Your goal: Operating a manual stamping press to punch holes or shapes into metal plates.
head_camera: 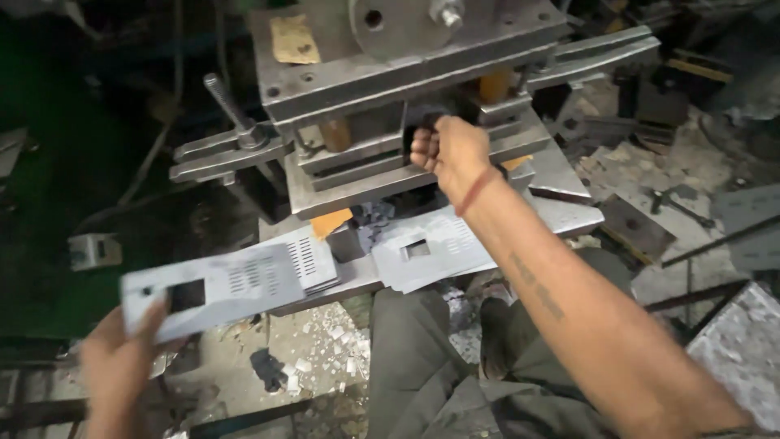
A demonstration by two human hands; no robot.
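**Hands at the press: one on a plate, one at the die**

Left hand [118,366], lower left of frame, blurred and cut by the bottom edge; fingers pinch the near end of a grey punched plate [215,289], thumb on top beside its square hole. The plate's far end overlaps a stack [313,256] of like plates on the bed's front ledge.

Right hand [445,150], centre, curled into a fist against the gap of the die [382,142]; fingertips are tucked out of sight, so whether they hold anything cannot be told. Red thread on the wrist.

A second plate [431,248] lies under the right forearm, partly hidden by it, overhanging the ledge.

The press [390,49] is cut off at the top edge. Lever [231,106] juts upper left. Die gap dark, inside unreadable.

Open room: narrow strip of ledge between stack and second plate. Below, knees [422,358] crowd the front edge; punched scraps [325,345] litter the floor. Right of frame cluttered with metal offcuts.
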